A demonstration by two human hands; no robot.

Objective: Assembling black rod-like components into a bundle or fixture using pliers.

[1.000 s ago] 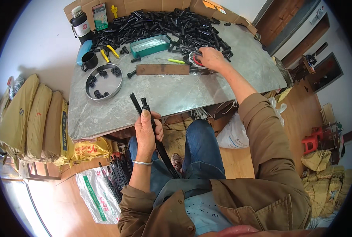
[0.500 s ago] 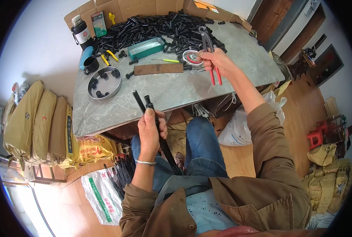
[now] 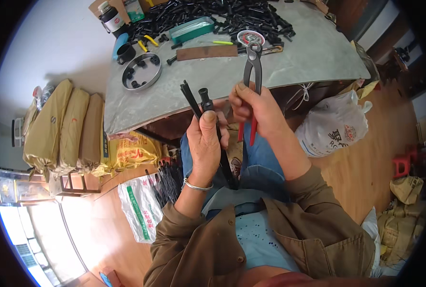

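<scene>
My left hand (image 3: 206, 137) is closed around several thin black rods (image 3: 190, 98), held upright in front of my knees. A short black cylindrical fitting (image 3: 205, 99) with a flared top sticks up beside the thumb; whether it sits on a rod is hidden by the fingers. In my right hand (image 3: 256, 107) is a pair of end-cutting pincers (image 3: 253, 67), dark metal jaws up, red handles running down past the palm. The pincers stand just right of the rods, apart from the fitting, near the table's front edge.
Across the grey table (image 3: 313, 57) lie a heap of black parts (image 3: 251, 16), a green box (image 3: 191, 34), a wooden block (image 3: 207, 51), a round tin (image 3: 251, 37) and a metal tray (image 3: 147, 76) holding black pieces. Brown sacks (image 3: 50, 126) stand left; a white bag (image 3: 335, 123) sits right.
My right hand has brought the pincers from above the table back toward me, closer to my left hand. My left hand keeps its hold on the rods. The view has tilted downward.
</scene>
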